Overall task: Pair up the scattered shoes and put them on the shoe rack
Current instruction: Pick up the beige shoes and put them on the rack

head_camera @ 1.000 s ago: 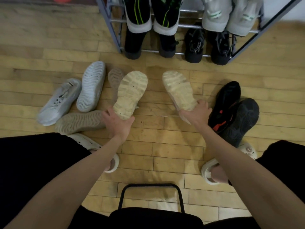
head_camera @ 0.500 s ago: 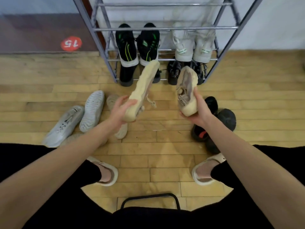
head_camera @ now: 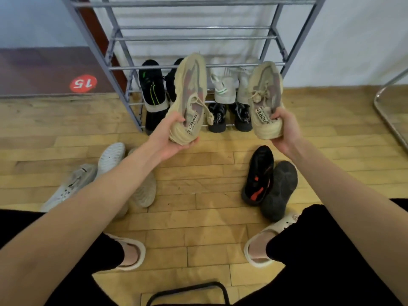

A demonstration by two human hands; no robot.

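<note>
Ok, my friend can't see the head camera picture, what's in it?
A person's left hand and right hand each hold up a beige shoe before a metal rack already holding shoes. Black shoes and pale shoes still lie on the wood floor.

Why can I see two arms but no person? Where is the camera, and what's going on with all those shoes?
The camera sits on the person's head and looks down, so you see only their arms, legs and slippered feet. The left hand holds one beige shoe by its heel, and the right hand holds the matching beige shoe the same way. Both are lifted off the wooden floor. In front stands a metal shoe rack with dark and pale shoes already on its lower shelves. Still on the floor are two black shoes on the right and some whitish shoes on the left, partly hidden by an arm.
</note>
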